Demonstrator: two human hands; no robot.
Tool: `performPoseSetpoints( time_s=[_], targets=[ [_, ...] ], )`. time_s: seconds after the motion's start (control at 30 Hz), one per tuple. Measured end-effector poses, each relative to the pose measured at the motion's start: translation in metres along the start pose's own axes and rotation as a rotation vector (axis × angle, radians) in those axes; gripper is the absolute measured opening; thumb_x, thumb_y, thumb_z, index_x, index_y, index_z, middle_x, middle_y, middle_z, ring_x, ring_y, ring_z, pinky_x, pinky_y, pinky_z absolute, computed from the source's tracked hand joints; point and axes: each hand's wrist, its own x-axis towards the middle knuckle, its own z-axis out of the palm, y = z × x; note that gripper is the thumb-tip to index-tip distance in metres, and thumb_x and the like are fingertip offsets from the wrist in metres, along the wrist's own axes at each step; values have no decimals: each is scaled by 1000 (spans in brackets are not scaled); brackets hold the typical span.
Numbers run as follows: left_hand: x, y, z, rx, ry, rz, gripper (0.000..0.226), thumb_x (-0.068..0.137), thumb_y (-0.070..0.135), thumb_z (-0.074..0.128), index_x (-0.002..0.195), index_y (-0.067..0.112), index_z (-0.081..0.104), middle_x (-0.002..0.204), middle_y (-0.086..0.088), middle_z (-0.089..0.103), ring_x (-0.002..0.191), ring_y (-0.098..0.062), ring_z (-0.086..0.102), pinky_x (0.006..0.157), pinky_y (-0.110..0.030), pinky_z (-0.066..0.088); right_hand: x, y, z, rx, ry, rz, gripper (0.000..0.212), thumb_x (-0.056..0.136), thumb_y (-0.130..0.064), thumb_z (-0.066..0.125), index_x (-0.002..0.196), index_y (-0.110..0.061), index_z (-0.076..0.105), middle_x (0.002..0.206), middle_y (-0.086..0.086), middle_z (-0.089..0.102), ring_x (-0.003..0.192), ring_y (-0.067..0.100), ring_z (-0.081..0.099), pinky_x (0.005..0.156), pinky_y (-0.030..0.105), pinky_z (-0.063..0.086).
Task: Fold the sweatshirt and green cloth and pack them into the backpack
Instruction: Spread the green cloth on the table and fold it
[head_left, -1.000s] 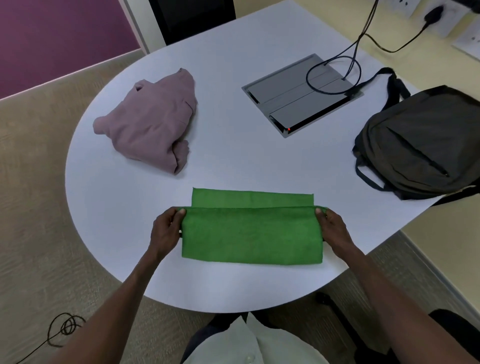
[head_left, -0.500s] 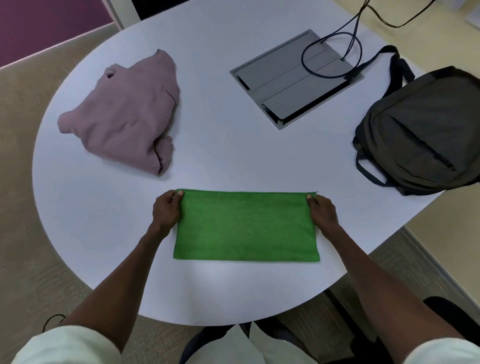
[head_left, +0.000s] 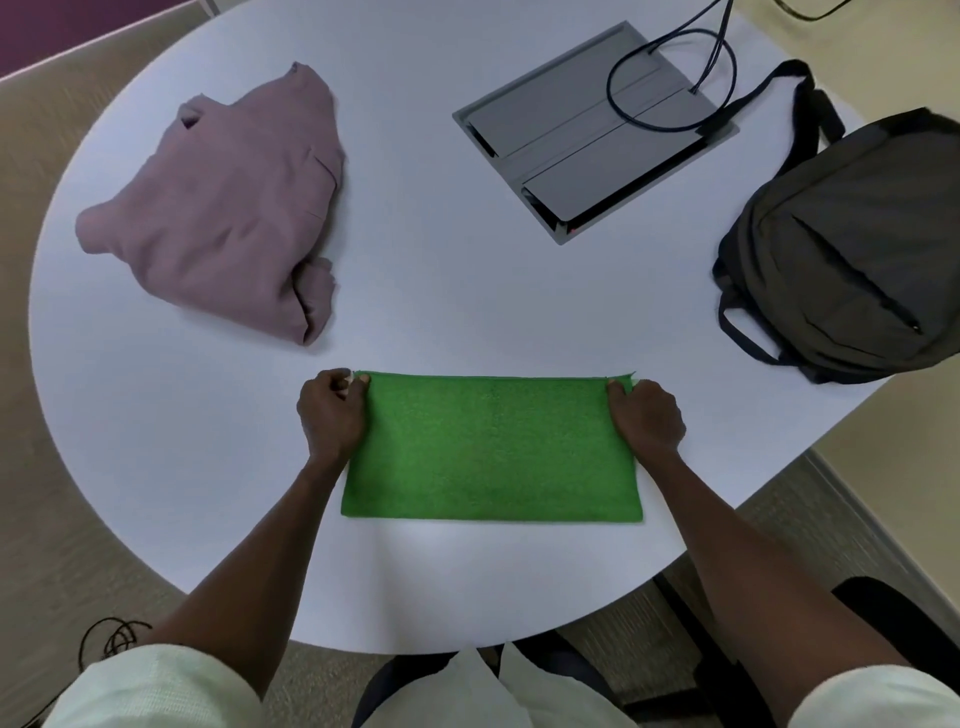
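green terry cloth (head_left: 491, 447): flat rectangle, lying doubled on the round white table (head_left: 441, 291), spanning the gap between both hands, its far edge level with the fingertips.

step in hand: first fold of the cloth looks just laid, far corners being lined up. next move, as a judgement: another fold, end to end, which calls for one hand to carry its corners across to the other while keeping the edges square.

left hand (head_left: 332, 413): curled, thumb and fingers pinching the cloth's far left corner, palm down on its left edge.

right hand (head_left: 647, 415): likewise curled, pinching the far right corner, where a small tip of cloth sticks out past the fingers.

mauve cotton sweatshirt (head_left: 223, 218): loose, roughly bundled heap, beyond and to the left of the left hand, well apart from the cloth; not neatly folded.

dark grey fabric backpack (head_left: 852, 244): lying beyond and to the right of the right hand at the table edge; appears zipped shut, nothing packed yet.

grey metal cable hatch (head_left: 592, 130): set in the table, far ahead of the right hand, black cables (head_left: 670, 78) looped over it.
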Motion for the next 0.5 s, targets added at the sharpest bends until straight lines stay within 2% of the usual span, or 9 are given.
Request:
performPoseSetpoints(
  time_s=[0.1,0.17,0.23,0.3,0.37,0.43,0.5],
  targets=[
    [-11,5,1,96,42,137,43,91,28,64,126,6,55,122,-14,55,113,-28,50,97,-38,42,-18,-4,-1,-60,184,-73,51,91,-48,55,117,-4,50,110,20,63,103,40,59,80,45,47],
    [-29,12,4,112,21,273,39,93,22,60,127,5,52,125,-13,52,116,-28,46,102,-38,39,-31,-5,6,-112,309,-246,50,87,-42,61,118,-4,50,110,20,59,104,39,54,78,46,46],
    [-51,16,15,114,-35,433,36,95,19,54,126,2,52,125,-15,54,118,-30,47,105,-37,37,-49,-9,20,-90,340,-451,54,86,-38,63,126,-4,50,119,20,57,112,39,52,87,48,47],
    [-75,15,31,112,-110,531,38,98,21,48,130,0,52,134,-17,54,127,-29,46,111,-35,35,-72,-13,41,-38,284,-655,60,90,-39,61,136,-4,46,138,20,51,128,36,47,104,51,42],
    [-97,11,46,103,-174,571,42,102,23,42,136,0,50,145,-16,48,137,-25,41,117,-37,31,-99,-15,62,-89,161,-809,67,93,-44,53,147,-8,37,156,17,33,145,32,30,118,49,27],
    [-117,2,60,81,-214,554,48,104,28,34,142,0,45,153,-14,40,144,-23,33,120,-40,27,-122,-15,83,-177,42,-901,68,97,-47,42,154,-13,26,164,14,14,152,28,12,122,50,15],
    [-130,-9,67,73,-251,469,55,104,34,28,148,2,36,160,-11,27,150,-20,21,121,-47,23,-133,-9,102,-251,2,-942,65,100,-47,36,155,-16,24,166,13,6,153,27,5,121,56,17]
  ],
)
